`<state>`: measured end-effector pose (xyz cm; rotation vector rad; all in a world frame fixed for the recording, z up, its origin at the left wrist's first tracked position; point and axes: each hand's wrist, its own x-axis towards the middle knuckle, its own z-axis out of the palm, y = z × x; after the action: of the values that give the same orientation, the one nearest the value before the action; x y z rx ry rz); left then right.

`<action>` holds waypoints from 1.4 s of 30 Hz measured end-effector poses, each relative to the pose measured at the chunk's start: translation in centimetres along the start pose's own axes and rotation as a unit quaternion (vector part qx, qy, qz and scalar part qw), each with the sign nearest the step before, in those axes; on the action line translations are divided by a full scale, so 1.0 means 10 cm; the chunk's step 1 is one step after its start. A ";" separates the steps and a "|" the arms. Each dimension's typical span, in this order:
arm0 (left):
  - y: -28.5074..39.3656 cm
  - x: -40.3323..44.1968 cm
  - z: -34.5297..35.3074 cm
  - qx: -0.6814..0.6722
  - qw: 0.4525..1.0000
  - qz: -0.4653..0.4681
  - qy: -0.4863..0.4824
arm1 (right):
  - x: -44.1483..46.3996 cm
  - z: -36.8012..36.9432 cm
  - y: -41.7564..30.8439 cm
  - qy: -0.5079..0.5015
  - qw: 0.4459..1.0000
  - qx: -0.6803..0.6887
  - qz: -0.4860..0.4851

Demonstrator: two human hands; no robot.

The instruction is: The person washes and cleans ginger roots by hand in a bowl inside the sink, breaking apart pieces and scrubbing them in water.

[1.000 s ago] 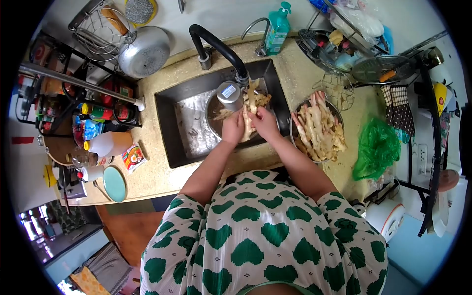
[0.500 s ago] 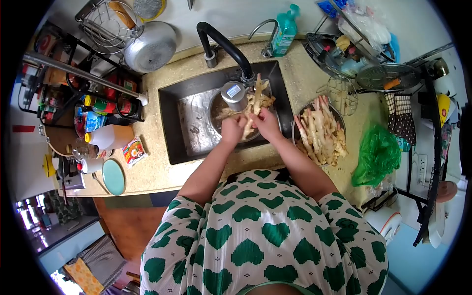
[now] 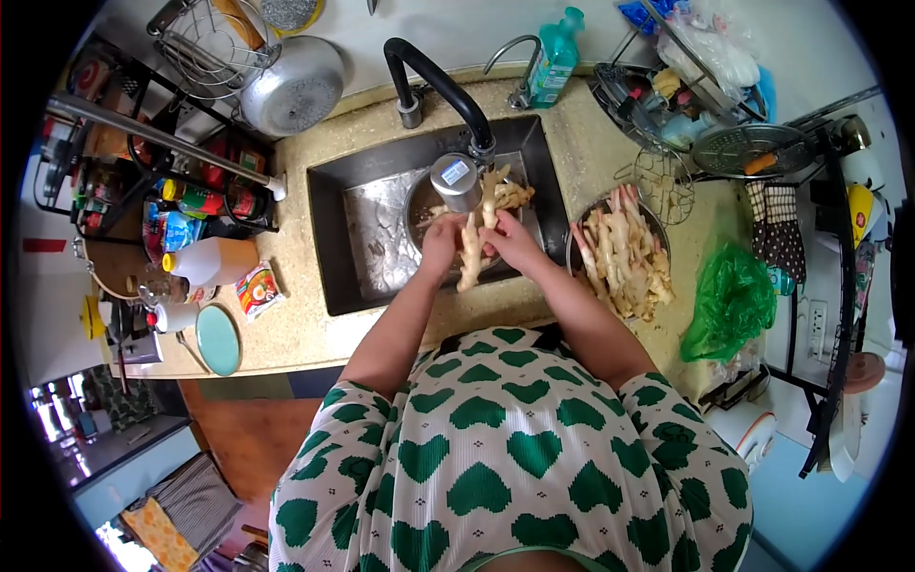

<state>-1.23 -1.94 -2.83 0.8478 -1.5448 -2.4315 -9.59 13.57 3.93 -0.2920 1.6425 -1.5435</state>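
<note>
Over a round bowl (image 3: pixel 411 212) in the sink, my left hand (image 3: pixel 441 242) pinches a pale chicken foot (image 3: pixel 470 255) that hangs lengthwise between my hands. My right hand (image 3: pixel 515 244) has its fingers closed around another chicken foot (image 3: pixel 490 195), which points up toward the faucet. Both hands are close together, and their fingertips are partly hidden. More chicken feet (image 3: pixel 516 197) lie in the bowl behind them. Just above the bowl sits the faucet's grey cylindrical head (image 3: pixel 457 185) with a small lit display. Right of the sink, a second bowl (image 3: pixel 669 250) is heaped with chicken feet (image 3: pixel 620 253).
The dark sink (image 3: pixel 329 238) surrounds the bowl, under a black faucet (image 3: pixel 434 86). A green soap bottle (image 3: pixel 554 62) stands behind. A green plastic bag (image 3: pixel 732 303) lies at right. On the left are a jug (image 3: pixel 214 262), a noodle packet (image 3: pixel 257 290) and a teal plate (image 3: pixel 219 341).
My hands have moved slightly apart. The chicken feet between them have shifted, and one now hangs lower, toward me. The bowls and faucet stay in place.
</note>
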 end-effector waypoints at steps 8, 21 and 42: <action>0.49 -0.60 0.38 0.008 0.958 -0.238 -0.158 | 0.09 0.20 0.29 0.149 0.986 -0.062 0.034; 1.22 -0.85 -0.29 0.094 0.946 -0.219 -0.218 | 0.42 0.39 0.15 0.016 0.962 0.228 0.147; 1.00 -0.72 -0.25 0.232 0.940 -0.172 -0.181 | 0.47 -0.07 -0.02 0.072 0.939 0.288 0.173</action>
<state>4.33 -5.68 7.84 0.8273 -2.3523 -2.6086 -13.05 10.86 2.10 0.4118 1.1884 -1.7083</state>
